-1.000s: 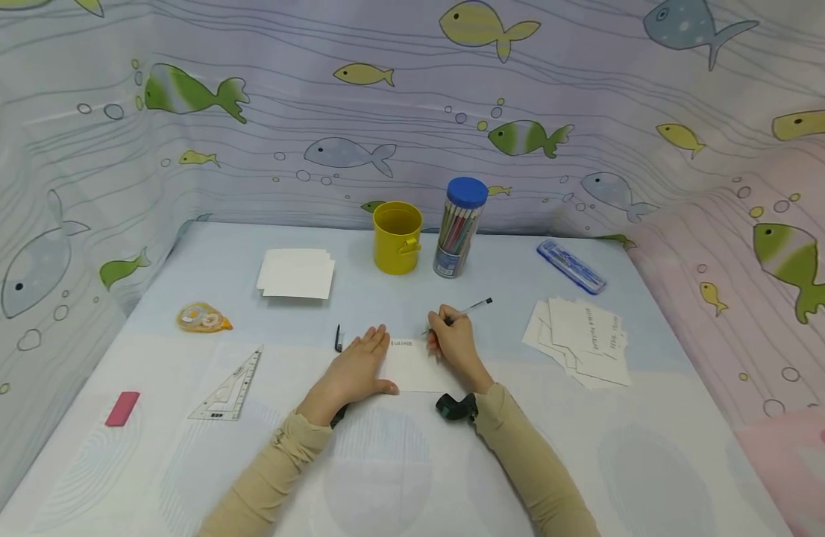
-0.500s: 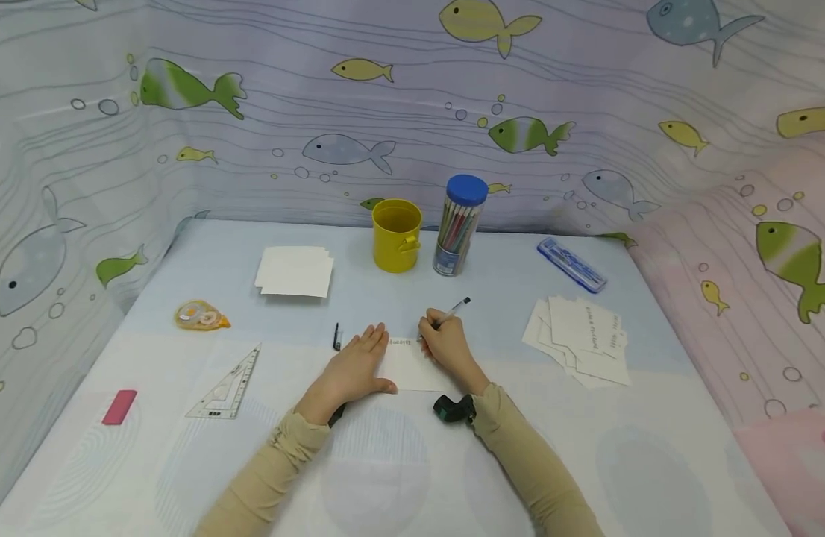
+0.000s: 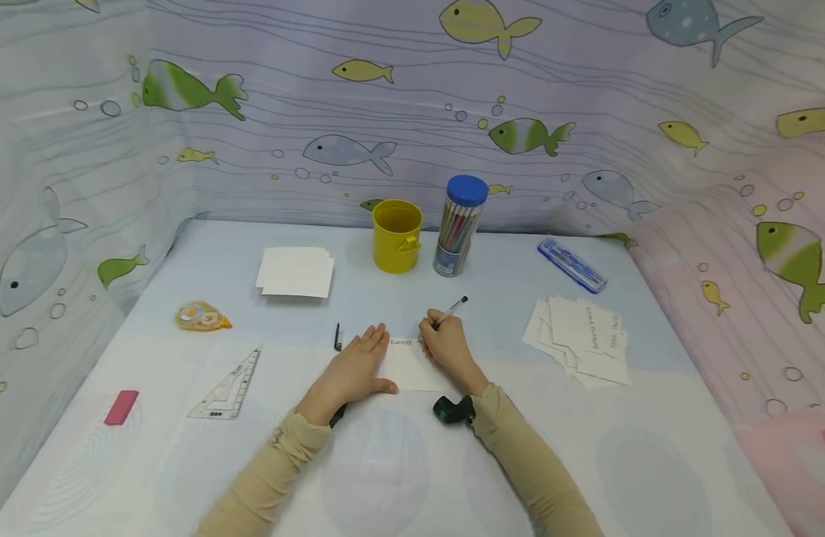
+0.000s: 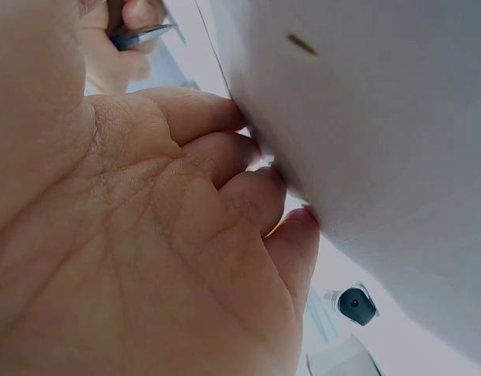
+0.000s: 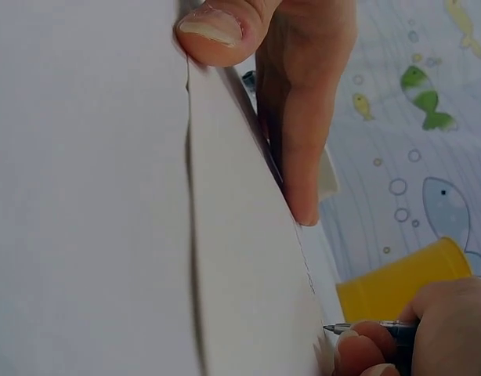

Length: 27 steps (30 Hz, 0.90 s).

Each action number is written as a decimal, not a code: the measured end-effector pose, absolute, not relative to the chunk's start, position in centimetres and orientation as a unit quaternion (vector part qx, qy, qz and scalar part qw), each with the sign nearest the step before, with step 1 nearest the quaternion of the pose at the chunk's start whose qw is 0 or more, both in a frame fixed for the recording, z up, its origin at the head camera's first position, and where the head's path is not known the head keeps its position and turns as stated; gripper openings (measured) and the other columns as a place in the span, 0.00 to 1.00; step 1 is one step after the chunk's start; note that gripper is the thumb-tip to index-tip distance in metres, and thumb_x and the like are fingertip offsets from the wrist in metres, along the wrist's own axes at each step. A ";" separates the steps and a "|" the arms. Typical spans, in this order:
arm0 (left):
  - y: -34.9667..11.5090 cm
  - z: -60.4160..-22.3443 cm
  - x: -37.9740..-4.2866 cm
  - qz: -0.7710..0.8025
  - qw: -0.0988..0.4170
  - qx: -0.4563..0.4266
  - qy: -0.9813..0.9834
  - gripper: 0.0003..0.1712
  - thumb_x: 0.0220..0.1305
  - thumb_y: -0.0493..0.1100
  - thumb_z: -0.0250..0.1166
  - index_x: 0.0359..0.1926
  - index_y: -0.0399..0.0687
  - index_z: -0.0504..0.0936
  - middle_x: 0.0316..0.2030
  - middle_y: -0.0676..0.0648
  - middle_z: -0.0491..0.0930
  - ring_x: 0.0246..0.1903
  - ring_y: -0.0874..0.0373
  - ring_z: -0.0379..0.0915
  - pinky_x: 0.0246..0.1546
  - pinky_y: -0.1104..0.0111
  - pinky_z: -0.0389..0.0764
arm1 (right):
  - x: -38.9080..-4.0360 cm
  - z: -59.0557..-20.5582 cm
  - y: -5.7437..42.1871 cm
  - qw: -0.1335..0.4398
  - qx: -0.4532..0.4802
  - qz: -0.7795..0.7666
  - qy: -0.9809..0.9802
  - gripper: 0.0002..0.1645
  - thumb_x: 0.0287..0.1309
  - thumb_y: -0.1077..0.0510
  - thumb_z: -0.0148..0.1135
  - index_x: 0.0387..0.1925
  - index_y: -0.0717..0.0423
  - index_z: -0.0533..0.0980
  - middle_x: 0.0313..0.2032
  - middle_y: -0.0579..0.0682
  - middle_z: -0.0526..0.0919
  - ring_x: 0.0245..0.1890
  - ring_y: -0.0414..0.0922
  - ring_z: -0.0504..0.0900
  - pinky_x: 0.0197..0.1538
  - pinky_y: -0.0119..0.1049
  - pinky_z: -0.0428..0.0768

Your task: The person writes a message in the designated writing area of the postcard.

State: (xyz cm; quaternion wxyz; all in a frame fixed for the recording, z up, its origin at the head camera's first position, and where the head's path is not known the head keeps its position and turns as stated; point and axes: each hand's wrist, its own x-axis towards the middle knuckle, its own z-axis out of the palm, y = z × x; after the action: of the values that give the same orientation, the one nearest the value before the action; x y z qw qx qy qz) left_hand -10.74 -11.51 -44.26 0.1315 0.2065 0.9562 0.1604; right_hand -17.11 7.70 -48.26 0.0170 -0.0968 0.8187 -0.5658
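Nearest us, two tan sleeves (image 3: 265,473) reach in over the pale tabletop (image 3: 399,477), and we see a black device (image 3: 453,409) at the right wrist. Off to the left lie a pink block (image 3: 121,407) and, just beyond, a clear set square (image 3: 241,391).

In the middle we find a white card (image 3: 412,369) lying flat between the hands. The left hand (image 3: 352,369) is spread over its left side, fingers straight, thumb out near the close edge; this grip presses and has hold of nothing. The right hand (image 3: 449,347) has its fingers curled snugly round a pen (image 3: 453,308), whose tip touches the card by a short line of writing at the far edge, too small for us to read.

Just left of the left fingertips we see a pen cap (image 3: 337,337). Well to the right is a loose pile of written cards (image 3: 580,339); well to the left, a yellow tape dispenser (image 3: 201,315). Farther back come a blank stack (image 3: 295,271), a blue case (image 3: 571,265), a yellow bucket (image 3: 392,250) and, beside it, a blue-lidded tub (image 3: 456,231) of pencils. Behind everything hangs a fish-print sheet (image 3: 412,97).
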 end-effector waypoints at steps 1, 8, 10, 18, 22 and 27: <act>-11.5 -44.2 -10.7 0.160 0.132 0.207 0.956 0.57 0.54 0.61 0.69 0.71 0.29 0.55 0.74 0.33 0.49 0.75 0.39 0.45 0.73 0.48 0.55 | -17.1 -48.2 7.7 0.014 -0.095 -0.566 0.819 0.23 0.64 0.62 0.48 0.13 0.53 0.59 0.07 0.45 0.69 0.05 0.36 0.67 0.10 0.26 0.63; -11.4 -44.3 -10.7 0.159 0.130 0.210 0.956 0.57 0.54 0.60 0.69 0.71 0.28 0.56 0.74 0.32 0.51 0.74 0.39 0.46 0.72 0.48 0.56 | -17.0 -48.2 7.7 0.017 -0.084 -0.582 0.808 0.22 0.64 0.64 0.47 0.14 0.53 0.58 0.07 0.46 0.69 0.05 0.37 0.67 0.10 0.27 0.63; -11.4 -44.3 -10.7 0.155 0.131 0.209 0.957 0.57 0.54 0.61 0.69 0.71 0.28 0.56 0.74 0.33 0.50 0.74 0.39 0.46 0.72 0.48 0.56 | -17.0 -48.3 7.7 0.018 -0.084 -0.586 0.806 0.22 0.65 0.63 0.47 0.14 0.53 0.58 0.07 0.46 0.69 0.05 0.37 0.67 0.10 0.27 0.64; -11.5 -44.3 -11.0 0.152 0.132 0.213 0.956 0.57 0.55 0.62 0.68 0.71 0.29 0.55 0.74 0.33 0.49 0.75 0.39 0.44 0.73 0.48 0.55 | -17.2 -48.2 7.6 0.020 -0.092 -0.585 0.805 0.23 0.65 0.63 0.48 0.13 0.52 0.58 0.07 0.46 0.69 0.05 0.36 0.67 0.10 0.27 0.64; -11.6 -44.3 -11.0 0.153 0.132 0.212 0.956 0.57 0.55 0.61 0.68 0.71 0.28 0.55 0.74 0.33 0.49 0.75 0.39 0.44 0.72 0.48 0.55 | -17.2 -48.1 7.7 0.025 -0.092 -0.586 0.805 0.23 0.65 0.62 0.48 0.13 0.52 0.58 0.07 0.45 0.69 0.05 0.36 0.67 0.10 0.26 0.64; -11.5 -44.4 -10.9 0.153 0.133 0.211 0.956 0.57 0.55 0.61 0.68 0.71 0.29 0.55 0.74 0.33 0.49 0.75 0.39 0.45 0.72 0.48 0.55 | -17.1 -48.1 7.7 0.019 -0.082 -0.589 0.804 0.23 0.64 0.63 0.47 0.13 0.52 0.58 0.06 0.45 0.69 0.05 0.37 0.67 0.10 0.26 0.64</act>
State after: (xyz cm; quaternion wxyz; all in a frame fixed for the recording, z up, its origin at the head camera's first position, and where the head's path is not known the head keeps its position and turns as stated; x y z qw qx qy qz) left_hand -10.92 -11.54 -44.41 0.1327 0.2107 0.9563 0.1532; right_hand -17.12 7.66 -48.09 0.0194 -0.0821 0.8039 -0.5887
